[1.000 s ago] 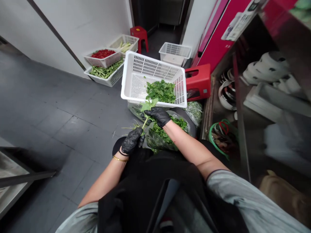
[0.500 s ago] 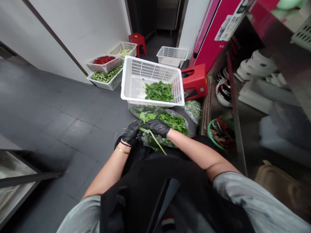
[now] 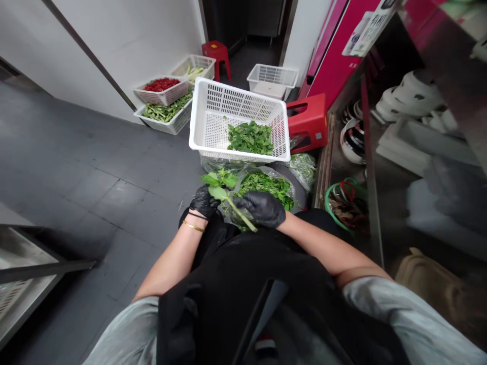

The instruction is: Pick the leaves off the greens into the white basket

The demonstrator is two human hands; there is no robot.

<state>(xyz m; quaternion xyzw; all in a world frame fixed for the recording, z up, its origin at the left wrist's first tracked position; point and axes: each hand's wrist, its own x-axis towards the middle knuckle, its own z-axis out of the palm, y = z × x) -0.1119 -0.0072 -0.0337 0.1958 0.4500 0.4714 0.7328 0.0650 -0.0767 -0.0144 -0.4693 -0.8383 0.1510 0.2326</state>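
Both my hands wear black gloves and hold one leafy green stalk (image 3: 228,195) over my lap. My left hand (image 3: 204,201) is closed on its leafy top end. My right hand (image 3: 263,208) is closed around the bare stem lower down. Just beyond them lies a clear plastic bag of greens (image 3: 272,186) on the floor. Past the bag stands a white plastic basket (image 3: 213,132) with a small heap of picked leaves (image 3: 251,138) in its right half.
By the wall at the back left stand white baskets of red chillies (image 3: 162,84), green beans (image 3: 165,111) and pale stalks (image 3: 195,72). Two red stools (image 3: 310,121) (image 3: 216,50), another white basket (image 3: 272,80), a metal shelf with bowls (image 3: 352,139) at right.
The stalk has come down from the basket edge toward my lap. My right hand slid from its leafy top to the stem; my left hand now grips the leafy end.
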